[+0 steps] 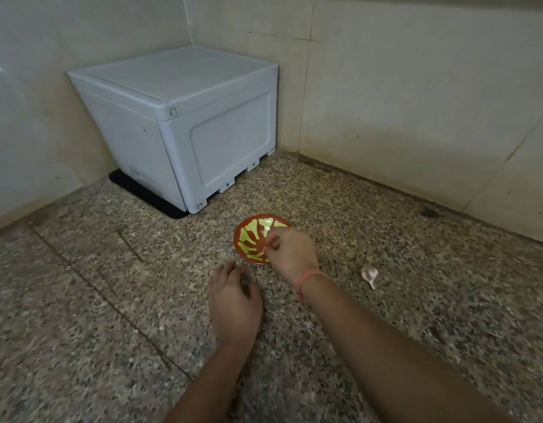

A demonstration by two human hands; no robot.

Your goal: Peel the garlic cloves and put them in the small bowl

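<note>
A small red bowl (251, 239) with a yellow-green ray pattern stands on the speckled stone surface. My right hand (290, 251) hovers over the bowl's right rim, its fingertips pinched together on something small and pale that looks like a garlic clove. An orange band circles that wrist. My left hand (233, 303) rests on the stone just in front of the bowl, fingers loosely curled downward, with nothing visible in it. A garlic bulb piece (369, 274) with papery pinkish skin lies on the stone to the right of my right hand. What lies inside the bowl under my hand is hidden.
A pale blue plastic box (184, 123) sits on a black mat (141, 193) in the back corner, behind and left of the bowl. Beige tiled walls (416, 102) close off the back and the left side. Speckled stone (80, 285) stretches to the left and right.
</note>
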